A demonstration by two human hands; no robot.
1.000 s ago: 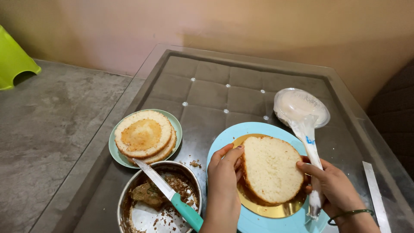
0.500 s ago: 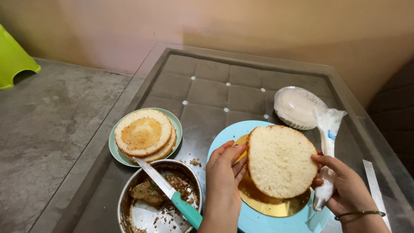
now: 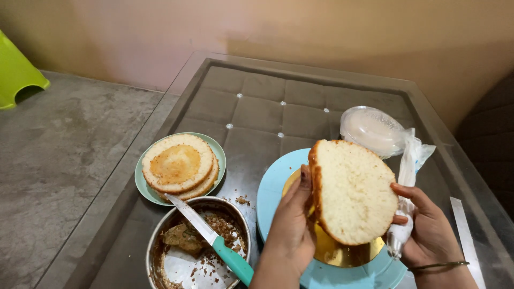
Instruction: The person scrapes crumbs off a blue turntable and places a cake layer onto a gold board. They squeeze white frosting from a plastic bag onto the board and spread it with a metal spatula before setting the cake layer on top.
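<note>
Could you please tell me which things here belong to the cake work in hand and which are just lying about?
In hand:
left hand
right hand
cake layer, lifted on edge
gold board
blue turntable
piping bag

Lying about:
green plate of cake layers
metal pan with knife
green stool

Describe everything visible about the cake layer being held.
The cake layer is a round, pale sponge disc with a browned edge and a porous cut face turned toward the camera. It is tilted nearly upright above the gold board, gripped at its edges by the left hand and right hand.
</note>
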